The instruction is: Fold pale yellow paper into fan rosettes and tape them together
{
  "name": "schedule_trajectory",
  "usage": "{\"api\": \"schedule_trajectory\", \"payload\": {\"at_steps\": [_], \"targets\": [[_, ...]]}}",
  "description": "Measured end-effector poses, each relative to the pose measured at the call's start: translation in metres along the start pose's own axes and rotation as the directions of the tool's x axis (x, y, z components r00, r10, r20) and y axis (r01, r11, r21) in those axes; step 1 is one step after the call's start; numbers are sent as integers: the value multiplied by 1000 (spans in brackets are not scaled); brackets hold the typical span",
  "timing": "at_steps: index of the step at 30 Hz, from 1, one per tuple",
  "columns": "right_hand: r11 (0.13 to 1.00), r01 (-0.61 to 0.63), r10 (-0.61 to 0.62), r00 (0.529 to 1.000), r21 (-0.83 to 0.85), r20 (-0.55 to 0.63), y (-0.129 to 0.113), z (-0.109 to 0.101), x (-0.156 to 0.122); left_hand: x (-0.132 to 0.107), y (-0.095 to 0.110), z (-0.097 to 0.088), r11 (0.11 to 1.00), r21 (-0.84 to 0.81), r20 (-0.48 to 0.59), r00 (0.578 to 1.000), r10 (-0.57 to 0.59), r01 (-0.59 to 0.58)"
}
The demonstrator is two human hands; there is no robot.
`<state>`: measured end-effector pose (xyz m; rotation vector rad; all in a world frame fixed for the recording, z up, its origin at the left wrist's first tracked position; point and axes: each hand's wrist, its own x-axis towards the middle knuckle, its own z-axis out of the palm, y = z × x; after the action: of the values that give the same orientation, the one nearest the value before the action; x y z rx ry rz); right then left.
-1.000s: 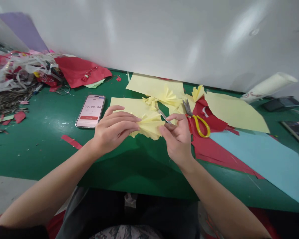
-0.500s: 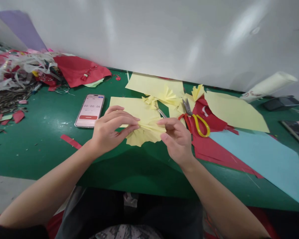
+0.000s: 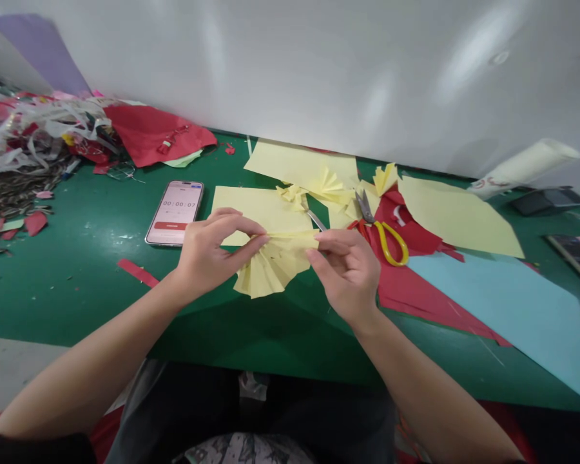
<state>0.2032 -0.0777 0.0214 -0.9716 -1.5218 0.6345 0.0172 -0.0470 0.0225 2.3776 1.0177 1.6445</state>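
Note:
A pleated piece of pale yellow paper (image 3: 270, 264) hangs fanned out above the green table (image 3: 87, 270). My left hand (image 3: 210, 252) pinches its upper edge at the left end. At the right end my right hand (image 3: 345, 270) pinches the same folded edge. The pleats spread downward between the two hands. Flat yellow sheets (image 3: 263, 207) lie just behind the hands.
A phone (image 3: 174, 204) showing a timer lies left of the hands. Yellow-handled scissors (image 3: 384, 233) rest on red paper (image 3: 415, 283) to the right, beside a light blue sheet (image 3: 507, 309). Small folded yellow fans (image 3: 328, 183) lie behind. Paper scraps (image 3: 29, 154) pile at far left.
The pleated paper has opened from a bunched wad into a fan hanging downward. Both hands lifted slightly and pulled its top edge straight. The phone timer went from 06 to 07.

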Motion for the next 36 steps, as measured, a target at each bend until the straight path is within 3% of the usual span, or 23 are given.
{"api": "schedule_trajectory", "payload": {"at_steps": [11, 15, 19, 22, 29, 36], "targets": [[906, -297, 258, 952, 301, 162, 8, 0, 4, 0, 3, -2, 999, 45, 59, 998, -28, 25], [926, -252, 205, 961, 282, 184, 5, 0, 2, -1, 2, -2, 992, 81, 31, 995, -99, 96], [973, -195, 158, 953, 125, 257, 0, 0, -2, -1, 3, -2, 979, 88, 14, 983, -185, 183], [981, -184, 167, 960, 54, 226, 0, 2, -3, 0, 4, -3, 978, 60, 43, 978, -204, 202], [997, -62, 67, 990, -42, 120, -1, 1, -1, -1, 5, -4, 992, -77, 213, 973, -86, 104], [986, 21, 3, 989, -163, 148, -4, 2, 0, -2, 7, -5, 996, -88, 223, 974, 40, -21]]}}
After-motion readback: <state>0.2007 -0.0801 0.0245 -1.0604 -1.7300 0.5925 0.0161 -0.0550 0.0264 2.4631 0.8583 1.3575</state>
